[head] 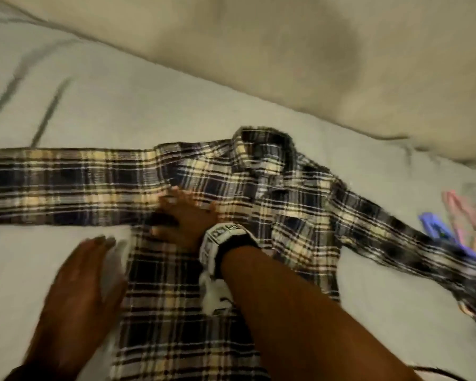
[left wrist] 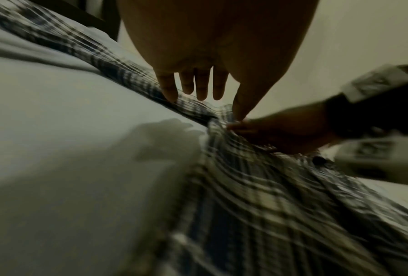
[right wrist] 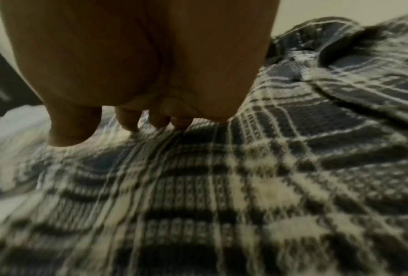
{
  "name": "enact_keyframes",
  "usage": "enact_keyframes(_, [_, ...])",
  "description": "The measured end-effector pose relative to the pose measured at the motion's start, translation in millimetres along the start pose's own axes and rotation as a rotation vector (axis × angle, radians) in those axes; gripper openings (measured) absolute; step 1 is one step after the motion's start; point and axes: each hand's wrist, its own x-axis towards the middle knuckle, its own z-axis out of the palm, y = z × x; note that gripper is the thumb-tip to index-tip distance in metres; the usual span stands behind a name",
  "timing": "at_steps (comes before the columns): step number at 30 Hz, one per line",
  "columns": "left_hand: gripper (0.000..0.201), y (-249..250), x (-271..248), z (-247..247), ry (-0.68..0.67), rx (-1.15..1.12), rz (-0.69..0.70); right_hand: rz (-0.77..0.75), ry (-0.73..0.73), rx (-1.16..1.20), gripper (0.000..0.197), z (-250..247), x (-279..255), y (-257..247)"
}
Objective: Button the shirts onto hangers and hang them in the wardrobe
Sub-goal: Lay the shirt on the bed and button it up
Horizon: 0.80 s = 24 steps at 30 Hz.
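A navy, cream and white plaid shirt [head: 286, 204] lies spread out on the bed, collar [head: 264, 144] away from me and both sleeves stretched sideways. My right hand [head: 182, 218] presses on the shirt's chest near the left sleeve, fingers spread on the cloth [right wrist: 245, 186]. In the right wrist view my right hand [right wrist: 127, 104] has its fingertips down on the fabric. My left hand [head: 94, 259] is flat with straight fingers, beside the shirt's left edge over the sheet. From the left wrist view my left hand [left wrist: 198, 87] holds nothing, and a dark button [left wrist: 318, 160] shows on the shirt [left wrist: 257, 196].
The pale bedsheet [head: 121, 111] runs left and toward me. A bulky cream duvet or pillow [head: 313, 64] lies along the far side. Blurred pink and purple plastic things, perhaps hangers [head: 462, 215], sit at the right by the sleeve's end.
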Motion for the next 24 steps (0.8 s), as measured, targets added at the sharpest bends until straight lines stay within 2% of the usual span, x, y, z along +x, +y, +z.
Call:
enact_keyframes(2, [0.067, 87.2, -21.5, 14.7, -0.117, -0.088, 0.073, -0.038, 0.210, 0.254, 0.050, -26.3, -26.0, 21.1])
enact_keyframes(4, [0.076, 135.8, -32.6, 57.7, -0.194, -0.011, 0.176, 0.003, 0.445, 0.342, 0.031, -49.8, -65.2, 62.6])
enact_keyframes(6, [0.085, 175.1, -45.0, 90.0, -0.277, 0.006, 0.288, 0.094, 0.643, 0.350, 0.025, -66.8, -107.2, 116.3])
enact_keyframes(9, [0.087, 237.4, -68.5, 135.8, -0.356, 0.109, 0.484, 0.335, 0.883, 0.246, 0.028, -87.1, -189.4, 231.4])
enact_keyframes(12, [0.092, 280.6, -83.5, 162.3, -0.462, 0.150, 0.542, 0.597, 1.038, 0.173, 0.026, -105.1, -272.8, 335.4])
enact_keyframes(15, [0.085, 311.7, -90.5, 191.4, -0.474, 0.198, 0.534, 0.875, 1.050, 0.109, 0.024, -115.0, -351.4, 420.0])
enact_keyframes(17, [0.073, 330.3, -93.2, 206.3, -0.478, 0.246, 0.536, 1.078, 1.000, 0.071, 0.033, -112.4, -398.6, 463.7])
enact_keyframes(18, [0.073, 337.5, -94.9, 212.6, -0.472, 0.258, 0.543, 1.143, 0.954, 0.076, 0.041, -109.3, -416.8, 479.8])
enact_keyframes(19, [0.077, 348.7, -97.9, 219.7, -0.482, 0.291, 0.553, 1.174, 0.903, 0.092, 0.049, -103.3, -433.6, 496.7])
enact_keyframes(21, [0.080, 361.5, -103.1, 230.5, -0.446, 0.321, 0.594, 1.140, 0.823, 0.096, 0.056, -89.8, -453.7, 518.8])
enact_keyframes(24, [0.087, 387.7, -105.8, 247.7, -0.538, 0.342, 0.601, 1.074, 0.772, 0.010, 0.047, -75.8, -466.9, 543.9])
